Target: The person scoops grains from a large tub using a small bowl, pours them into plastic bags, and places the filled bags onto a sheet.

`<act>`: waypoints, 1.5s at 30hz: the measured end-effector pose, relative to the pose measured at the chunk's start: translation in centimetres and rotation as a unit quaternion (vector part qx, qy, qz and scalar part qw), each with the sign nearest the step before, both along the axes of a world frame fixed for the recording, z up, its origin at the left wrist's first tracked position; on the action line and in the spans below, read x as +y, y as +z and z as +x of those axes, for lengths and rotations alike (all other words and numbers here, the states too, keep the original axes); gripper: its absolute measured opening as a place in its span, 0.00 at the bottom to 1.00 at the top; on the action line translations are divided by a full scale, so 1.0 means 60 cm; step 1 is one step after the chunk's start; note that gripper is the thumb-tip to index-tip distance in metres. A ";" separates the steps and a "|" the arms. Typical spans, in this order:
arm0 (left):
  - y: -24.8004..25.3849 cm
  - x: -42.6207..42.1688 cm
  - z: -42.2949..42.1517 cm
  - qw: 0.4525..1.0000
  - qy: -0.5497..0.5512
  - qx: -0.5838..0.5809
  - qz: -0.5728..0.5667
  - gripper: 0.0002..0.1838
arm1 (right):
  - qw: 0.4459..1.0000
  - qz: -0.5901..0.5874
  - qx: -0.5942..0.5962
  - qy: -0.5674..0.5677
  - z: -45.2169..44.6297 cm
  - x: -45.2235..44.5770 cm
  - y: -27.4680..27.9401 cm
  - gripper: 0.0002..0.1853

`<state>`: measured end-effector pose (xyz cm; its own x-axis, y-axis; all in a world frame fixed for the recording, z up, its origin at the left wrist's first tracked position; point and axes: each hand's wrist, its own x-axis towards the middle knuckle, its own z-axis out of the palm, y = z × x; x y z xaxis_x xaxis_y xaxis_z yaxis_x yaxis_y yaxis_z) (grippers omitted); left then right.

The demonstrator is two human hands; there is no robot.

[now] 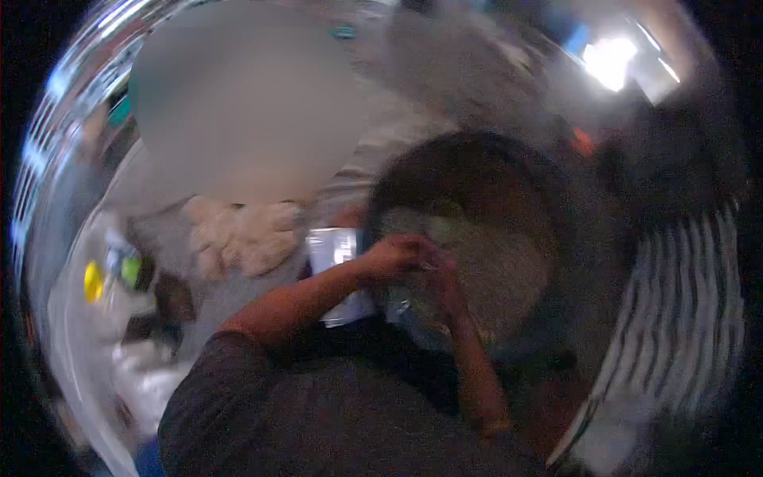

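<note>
Both hands are close together over the left part of a large dark round tub [556, 207], which holds a pale grainy mass [509, 270]. My left hand [397, 256] reaches in from the left with its fingers bent toward the other hand. Facing it, my right hand [447, 290] comes up from below. Something small and shiny shows between them, too blurred to make out. Motion smears the fingers of both hands. Beside my left forearm lies a shiny silvery packet [332, 246].
A heap of pale lumps [242, 237] lies left of the tub. Further left are mixed items, one a yellow object [94, 281]. Ridged pale material [675, 318] stands at the right. A bright light [610, 62] shines at the upper right. A large blurred area covers the upper left.
</note>
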<state>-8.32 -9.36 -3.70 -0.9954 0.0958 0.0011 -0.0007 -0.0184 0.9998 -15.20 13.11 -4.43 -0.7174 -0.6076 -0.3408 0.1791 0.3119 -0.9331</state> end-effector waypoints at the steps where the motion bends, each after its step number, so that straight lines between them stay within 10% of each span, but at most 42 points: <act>1: -0.004 0.006 -0.003 0.998 -0.043 -0.049 -0.014 0.22 | 1.000 0.019 -0.002 0.017 -0.004 0.007 -0.008 0.29; 3: 0.025 -0.015 0.023 0.968 -0.160 -0.184 0.052 0.23 | 0.994 0.081 0.028 0.064 -0.017 0.020 -0.023 0.31; 5: -0.022 -0.019 0.017 0.946 -0.303 -0.069 -0.093 0.24 | 0.973 0.163 0.129 0.097 -0.024 0.016 -0.019 0.31; 8: -0.007 0.035 0.045 0.931 -0.086 -0.151 -0.321 0.21 | 0.962 0.229 0.146 0.017 -0.054 -0.022 0.007 0.32; 13: 0.008 0.082 0.076 0.958 0.060 -0.189 -0.208 0.16 | 0.963 0.146 0.064 -0.216 -0.270 -0.096 -0.255 0.43; 16: -0.123 0.107 0.099 0.972 0.113 -0.153 -0.135 0.17 | 0.924 0.062 -0.071 -0.371 -0.353 -0.140 -0.383 0.51; 19: -0.087 0.100 0.090 0.970 0.085 -0.155 -0.166 0.17 | 0.861 0.229 0.330 -0.312 -0.375 -0.103 -0.310 0.56; 22: -0.186 0.103 0.107 0.989 0.069 -0.092 -0.098 0.15 | 0.833 0.249 0.396 -0.295 -0.418 -0.038 -0.145 0.51; 32: -0.018 0.085 0.052 0.964 0.196 -0.047 -0.175 0.10 | 0.915 -0.014 0.019 -0.403 -0.482 -0.051 -0.244 0.36; 38: -0.116 0.069 0.113 0.949 0.159 -0.261 0.075 0.11 | 0.836 -0.185 -0.211 -0.471 -0.253 -0.024 -0.202 0.30; 42: 0.017 0.060 0.080 0.930 0.095 -0.307 0.180 0.12 | 0.756 -0.108 -0.275 -0.584 -0.084 -0.022 -0.084 0.28; 45: -0.056 0.023 0.088 0.986 0.017 -0.127 0.104 0.12 | 0.867 -0.086 -0.113 -0.478 -0.006 0.073 -0.235 0.28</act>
